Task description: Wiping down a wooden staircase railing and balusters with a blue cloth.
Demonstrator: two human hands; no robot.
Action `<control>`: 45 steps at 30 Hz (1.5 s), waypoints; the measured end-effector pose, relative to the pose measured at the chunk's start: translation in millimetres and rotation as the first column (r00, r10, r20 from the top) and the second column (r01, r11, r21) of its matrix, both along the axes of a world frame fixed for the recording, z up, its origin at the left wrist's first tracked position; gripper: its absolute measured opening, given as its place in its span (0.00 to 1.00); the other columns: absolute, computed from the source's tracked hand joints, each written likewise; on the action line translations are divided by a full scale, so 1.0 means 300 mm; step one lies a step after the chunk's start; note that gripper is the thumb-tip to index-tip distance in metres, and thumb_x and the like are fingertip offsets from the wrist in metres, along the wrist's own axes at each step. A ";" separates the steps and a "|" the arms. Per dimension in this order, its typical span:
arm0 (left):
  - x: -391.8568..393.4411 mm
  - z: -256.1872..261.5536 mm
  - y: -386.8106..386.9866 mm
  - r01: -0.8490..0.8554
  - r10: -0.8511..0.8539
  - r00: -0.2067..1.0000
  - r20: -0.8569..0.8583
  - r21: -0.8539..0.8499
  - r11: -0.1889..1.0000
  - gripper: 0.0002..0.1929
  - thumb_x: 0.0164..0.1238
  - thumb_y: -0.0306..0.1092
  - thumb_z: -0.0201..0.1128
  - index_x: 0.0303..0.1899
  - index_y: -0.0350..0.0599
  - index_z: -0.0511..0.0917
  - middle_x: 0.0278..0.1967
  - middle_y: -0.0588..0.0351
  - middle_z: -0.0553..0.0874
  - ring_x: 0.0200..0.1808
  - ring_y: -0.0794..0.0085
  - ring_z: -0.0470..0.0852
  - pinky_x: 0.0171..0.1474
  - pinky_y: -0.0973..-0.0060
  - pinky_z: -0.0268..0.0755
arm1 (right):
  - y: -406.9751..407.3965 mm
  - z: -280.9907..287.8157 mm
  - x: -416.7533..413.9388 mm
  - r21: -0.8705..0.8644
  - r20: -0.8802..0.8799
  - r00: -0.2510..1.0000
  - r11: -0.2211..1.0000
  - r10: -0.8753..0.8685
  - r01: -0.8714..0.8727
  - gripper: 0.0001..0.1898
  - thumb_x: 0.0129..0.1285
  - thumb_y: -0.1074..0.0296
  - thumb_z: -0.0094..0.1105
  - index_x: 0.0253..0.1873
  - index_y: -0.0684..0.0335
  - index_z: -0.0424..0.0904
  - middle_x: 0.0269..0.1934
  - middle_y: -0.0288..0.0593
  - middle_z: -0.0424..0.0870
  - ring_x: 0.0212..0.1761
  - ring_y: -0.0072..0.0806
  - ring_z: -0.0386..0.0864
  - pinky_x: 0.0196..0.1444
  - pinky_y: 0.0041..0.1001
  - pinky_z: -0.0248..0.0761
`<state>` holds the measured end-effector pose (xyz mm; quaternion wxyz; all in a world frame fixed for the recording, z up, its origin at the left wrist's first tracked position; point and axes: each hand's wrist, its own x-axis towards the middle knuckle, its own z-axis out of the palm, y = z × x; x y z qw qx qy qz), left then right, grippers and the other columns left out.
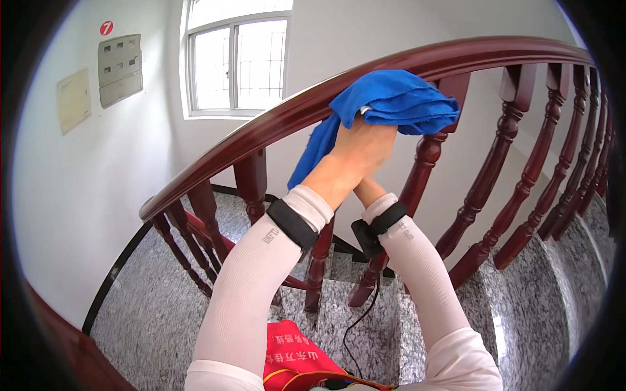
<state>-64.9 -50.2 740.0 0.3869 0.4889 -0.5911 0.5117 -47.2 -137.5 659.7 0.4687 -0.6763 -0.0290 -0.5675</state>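
A folded blue cloth [401, 105] lies against the dark red wooden handrail [303, 105] in front of me. One end of the cloth hangs down on the left, below the rail. My left hand [364, 144] is on the cloth and grips it, its fingertips covered by the folds. A small shiny band shows at the fold by the fingers. My right hand [370, 191] crosses behind the left one; only the wrist part is seen, so its fingers and what they hold are hidden. Both forearms wear pale sleeves with black straps.
Turned wooden balusters [425, 161] stand under the rail. Speckled stone steps [533, 293] rise on the right, and a stone landing [146, 278] is at left. A black cable [346, 337] hangs by my right arm. A window [237, 63] and a meter box [120, 71] are on the walls.
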 end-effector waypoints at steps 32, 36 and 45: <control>0.061 0.308 -0.016 0.218 -0.093 0.928 -0.360 0.323 0.921 0.35 0.58 0.66 0.46 0.51 0.43 0.75 0.51 0.41 0.76 0.54 0.49 0.73 0.57 0.61 0.62 | -0.080 -0.034 0.048 0.111 0.043 0.976 0.970 0.214 -0.217 0.30 0.69 0.44 0.32 0.61 0.66 0.62 0.54 0.43 0.70 0.55 0.29 0.68 0.60 0.29 0.59; 0.243 0.265 0.114 0.212 -0.005 0.913 -0.408 0.466 0.859 0.40 0.50 0.70 0.54 0.54 0.42 0.73 0.51 0.42 0.78 0.54 0.52 0.75 0.56 0.67 0.66 | 0.114 0.039 0.013 0.266 0.123 0.962 0.926 0.244 -0.269 0.30 0.70 0.45 0.31 0.60 0.68 0.63 0.54 0.44 0.70 0.55 0.30 0.68 0.61 0.29 0.58; 0.473 0.105 0.289 0.362 0.022 0.853 -0.521 0.622 0.694 0.36 0.46 0.58 0.66 0.51 0.37 0.74 0.46 0.45 0.79 0.51 0.60 0.77 0.54 0.72 0.66 | 0.083 0.078 -0.035 0.324 0.029 1.000 0.946 0.006 -0.015 0.28 0.69 0.43 0.27 0.58 0.61 0.65 0.52 0.37 0.71 0.53 0.30 0.69 0.58 0.29 0.60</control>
